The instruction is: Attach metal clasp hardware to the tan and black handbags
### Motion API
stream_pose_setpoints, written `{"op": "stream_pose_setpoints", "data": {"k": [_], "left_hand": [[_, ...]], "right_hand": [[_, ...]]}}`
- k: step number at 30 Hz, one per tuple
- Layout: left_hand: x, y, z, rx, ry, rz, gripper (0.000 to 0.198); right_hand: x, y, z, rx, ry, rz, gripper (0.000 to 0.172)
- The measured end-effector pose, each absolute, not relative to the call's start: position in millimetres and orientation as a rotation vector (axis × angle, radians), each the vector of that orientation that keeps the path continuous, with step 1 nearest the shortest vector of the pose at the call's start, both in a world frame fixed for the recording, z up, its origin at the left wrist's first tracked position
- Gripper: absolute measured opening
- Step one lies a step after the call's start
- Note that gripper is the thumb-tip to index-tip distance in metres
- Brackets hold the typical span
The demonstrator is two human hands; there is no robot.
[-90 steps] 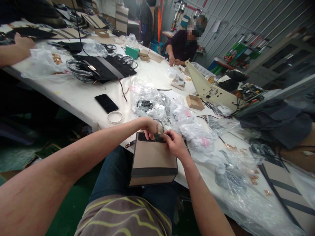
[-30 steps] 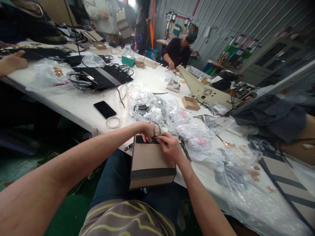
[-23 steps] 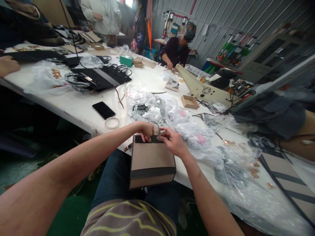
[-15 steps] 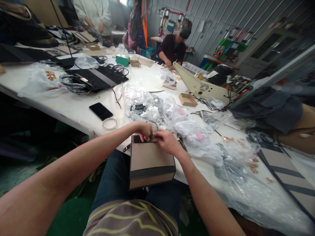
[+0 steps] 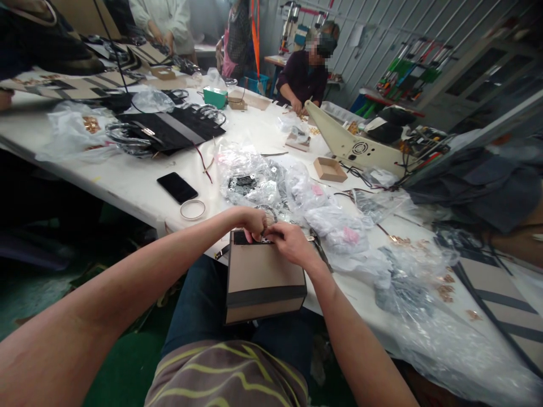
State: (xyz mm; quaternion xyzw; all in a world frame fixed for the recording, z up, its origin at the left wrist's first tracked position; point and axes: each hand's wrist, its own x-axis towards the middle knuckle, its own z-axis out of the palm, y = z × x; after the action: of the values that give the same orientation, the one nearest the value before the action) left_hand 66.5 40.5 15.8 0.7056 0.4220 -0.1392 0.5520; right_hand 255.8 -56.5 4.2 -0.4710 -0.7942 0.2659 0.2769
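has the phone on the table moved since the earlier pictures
No. The phone lies in the same spot against the near edge of the table; only the camera's view has shifted.

Two hands [image 5: 292, 243] (the wearer's), one phone [image 5: 177, 187], one ring [image 5: 181, 215], one teal box [image 5: 215, 98]

Tan bag [image 5: 265, 274]: far side hidden; dark top strip partly covered by hands.
Left hand [image 5: 255, 223]: fingertips partly hidden at that strip; grip unclear.
Right hand [image 5: 290, 242]: small piece [image 5: 265, 240] beneath its fingertips, too small to identify.
Striped panel [image 5: 503, 285]: cut off by right edge.
Pale-jacketed co-worker [image 5: 167, 20]: head beyond top edge.
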Motion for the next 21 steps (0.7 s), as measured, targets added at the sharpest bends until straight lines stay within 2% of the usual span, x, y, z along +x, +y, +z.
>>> {"op": "stream_pose_setpoints", "data": {"k": [7, 16, 21], "left_hand": [[66, 41, 15, 1.676, 0.968, -0.330, 0.029], [65, 44, 8, 1.696, 0.946, -0.331, 0.031], [63, 43, 9, 1.719, 0.898, -0.327, 0.032]], "right_hand": [[255, -57, 4, -1.261, -2.209, 0.679, 0.025], [248, -72, -12, -1.262, -2.176, 0.411, 0.018], [245, -83, -17, -1.255, -2.146, 0.353, 0.022]]}}
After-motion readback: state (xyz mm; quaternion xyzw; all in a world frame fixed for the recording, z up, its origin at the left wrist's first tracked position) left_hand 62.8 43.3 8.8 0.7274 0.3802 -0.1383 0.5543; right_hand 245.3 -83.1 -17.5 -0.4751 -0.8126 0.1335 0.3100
